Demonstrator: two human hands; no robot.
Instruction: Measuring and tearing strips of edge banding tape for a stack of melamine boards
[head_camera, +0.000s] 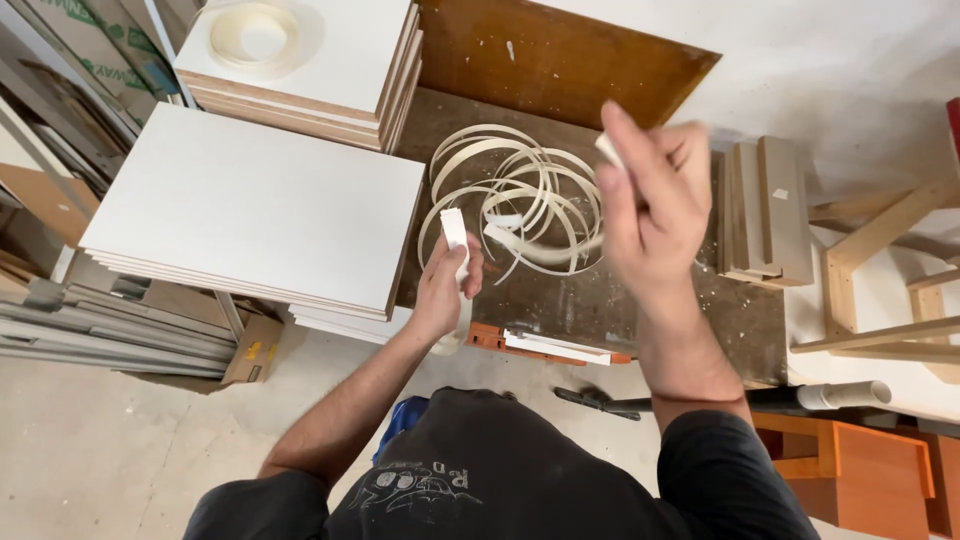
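A stack of white boards (250, 205) lies at the left, another stack (320, 60) beyond it with a roll of edge tape (255, 35) on top. The left hand (445, 285) holds a small white block (456, 232) upright in a closed grip, at the near edge of the dark worktop (600, 300). Loose coils of pale edge banding (520, 195) lie just beyond. The right hand (650, 200), raised, pinches the banding's end (608, 150). Wooden offcuts (765, 210) stand at the right.

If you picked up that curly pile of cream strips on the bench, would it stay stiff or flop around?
The cream strips look thin and coiled in loose loops, so they would probably flop and spring. They seem light, and tangled together, so lifting one may drag others.
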